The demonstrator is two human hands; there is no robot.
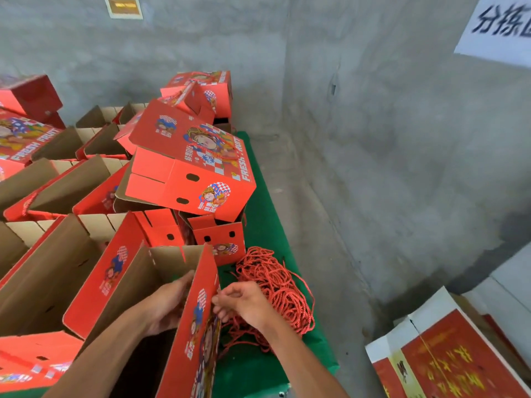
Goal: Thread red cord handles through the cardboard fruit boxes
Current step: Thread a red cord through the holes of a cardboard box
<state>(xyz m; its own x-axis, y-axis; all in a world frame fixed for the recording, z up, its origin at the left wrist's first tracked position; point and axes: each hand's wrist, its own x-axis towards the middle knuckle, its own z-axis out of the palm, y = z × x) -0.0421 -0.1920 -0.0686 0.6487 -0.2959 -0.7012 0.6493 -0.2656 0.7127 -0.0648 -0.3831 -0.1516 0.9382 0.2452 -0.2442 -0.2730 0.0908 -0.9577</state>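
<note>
Bottom centre: our left hand (pixel 169 303) grips inside the open fruit box (pixel 198 320), our right hand (pixel 244 304) pinches red cord at its outer wall. Cord pile (pixel 275 285) beside it on the green tabletop (pixel 267 214). Most boxes look unthreaded; much left.

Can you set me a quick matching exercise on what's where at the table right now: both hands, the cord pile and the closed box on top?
Things:
1. left hand
2. right hand
3. pile of red cord
4. closed printed box

Places:
A. tilted on top of the open boxes
B. on the green cover, right of the near box
C. inside the near open box, against its panel
D. outside that panel, fingers curled at the cord

Pairs: 1-C, 2-D, 3-B, 4-A
</note>
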